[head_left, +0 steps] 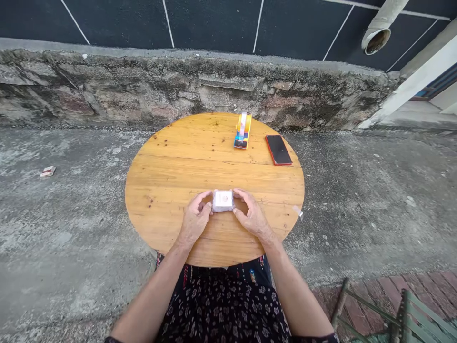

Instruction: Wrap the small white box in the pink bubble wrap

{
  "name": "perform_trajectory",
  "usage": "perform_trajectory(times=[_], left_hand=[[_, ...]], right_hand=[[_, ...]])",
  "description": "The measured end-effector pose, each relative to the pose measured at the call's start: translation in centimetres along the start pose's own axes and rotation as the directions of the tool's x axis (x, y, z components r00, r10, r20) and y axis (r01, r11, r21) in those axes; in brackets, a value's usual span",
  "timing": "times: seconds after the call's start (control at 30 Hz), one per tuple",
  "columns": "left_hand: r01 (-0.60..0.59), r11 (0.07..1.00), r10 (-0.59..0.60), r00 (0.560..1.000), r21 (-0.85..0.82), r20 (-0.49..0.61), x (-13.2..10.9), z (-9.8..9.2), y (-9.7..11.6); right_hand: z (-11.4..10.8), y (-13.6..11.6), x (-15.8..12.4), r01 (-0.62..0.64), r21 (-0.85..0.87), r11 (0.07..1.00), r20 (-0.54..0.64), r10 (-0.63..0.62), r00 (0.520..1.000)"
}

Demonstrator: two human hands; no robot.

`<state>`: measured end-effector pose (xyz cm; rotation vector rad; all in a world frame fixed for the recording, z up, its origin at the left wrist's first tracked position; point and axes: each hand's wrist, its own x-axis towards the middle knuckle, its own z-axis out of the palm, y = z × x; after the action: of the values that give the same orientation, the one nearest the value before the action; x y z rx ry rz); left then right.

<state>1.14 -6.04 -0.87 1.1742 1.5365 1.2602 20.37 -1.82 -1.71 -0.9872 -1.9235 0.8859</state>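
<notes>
A small pale, wrapped package [223,207] with a white label on top lies at the near middle of the round wooden table [171,176]. My left hand [196,214] grips its left end between thumb and fingers. At the right end, the thumb and fingers of my right hand [252,214] hold it the same way. The label faces up; faint print and a small round mark show on it, too small to read.
A yellow and blue tape dispenser [243,131] stands at the table's far side. To its right lies a phone [279,150] with a red edge. A bit of clear tape [298,212] hangs at the right rim. A stone ledge [221,90] runs behind; a green chair [410,314] is lower right.
</notes>
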Motion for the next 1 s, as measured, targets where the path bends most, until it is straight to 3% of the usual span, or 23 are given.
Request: perform_trajectory(times=[0.23,0.43,0.53,0.57,0.6,0.63,0.67,0.7,0.73,0.77,0.83,0.87,0.9,0.93,0.97,1.0], left_hand=[[-0.071,0.995,0.07,0.997,0.074,0.022,-0.2,-0.2,-1.4],[-0.079,0.996,0.079,0.997,0.038,0.002,-0.1,-0.2,-1.3],[-0.065,0.998,0.065,0.997,-0.013,-0.028,-0.4,-0.3,-0.9],[-0.065,0.997,0.063,0.997,-0.033,-0.034,-0.5,-0.3,-0.9],[-0.065,0.996,0.063,0.997,-0.053,-0.036,-0.6,-0.3,-0.8],[-0.064,0.996,0.061,0.998,-0.07,-0.034,-0.6,-0.3,-0.8],[-0.062,0.995,0.059,0.998,-0.083,-0.033,-0.6,-0.3,-0.8],[-0.061,0.994,0.058,0.998,-0.095,-0.034,-0.6,-0.3,-0.9],[-0.06,0.992,0.056,0.998,-0.107,-0.037,-0.6,-0.3,-0.9],[-0.059,0.991,0.054,0.998,-0.117,-0.042,-0.6,-0.2,-1.0],[-0.063,0.989,0.056,0.997,-0.133,-0.06,-0.5,-0.2,-1.1],[-0.068,0.988,0.058,0.996,-0.141,-0.072,-0.5,-0.3,-1.1],[-0.074,0.986,0.061,0.994,-0.147,-0.085,-0.5,-0.3,-1.2],[-0.081,0.985,0.066,0.993,-0.151,-0.1,-0.5,-0.3,-1.2],[-0.093,0.984,0.076,0.991,-0.15,-0.112,-0.4,-0.3,-1.3],[-0.107,0.984,0.09,0.989,-0.145,-0.118,-0.4,-0.4,-1.3]], right_hand=[[-0.2,-0.5,0.3,-0.024,-0.12,0.993,0.039,0.029,0.999],[0.2,-1.4,-0.3,-0.053,-0.083,0.995,0.04,0.056,0.998],[-2.3,-1.4,-1.6,-0.17,-0.003,0.985,0.032,0.17,0.985],[-4.0,-1.5,-2.1,-0.219,0.001,0.976,-0.047,0.219,0.975],[-6.0,-1.6,-2.6,-0.263,-0.017,0.965,-0.302,0.246,0.921],[-8.3,-2.0,-3.0,-0.28,-0.063,0.958,-0.593,0.19,0.782],[-10.6,-2.5,-3.4,-0.254,-0.146,0.956,-0.828,0.023,0.56],[-12.7,-3.3,-3.7,-0.211,-0.258,0.943,-0.919,-0.173,0.353],[-14.4,-4.4,-3.9,-0.172,-0.373,0.912,-0.918,-0.336,0.212],[-15.5,-5.5,-4.1,-0.129,-0.455,0.881,-0.887,-0.434,0.159],[-15.3,-7.7,-4.4,-0.079,-0.47,0.879,-0.868,-0.444,0.223],[-14.0,-8.6,-4.5,-0.067,-0.417,0.906,-0.862,-0.371,0.344],[-12.2,-9.2,-4.7,-0.06,-0.331,0.942,-0.807,-0.249,0.536],[-10.0,-9.6,-4.9,-0.055,-0.226,0.973,-0.647,-0.107,0.755],[-7.6,-9.8,-5.1,-0.04,-0.105,0.994,-0.399,-0.005,0.917],[-5.4,-9.8,-5.4,-0.029,0.022,0.999,-0.092,0.031,0.995]])
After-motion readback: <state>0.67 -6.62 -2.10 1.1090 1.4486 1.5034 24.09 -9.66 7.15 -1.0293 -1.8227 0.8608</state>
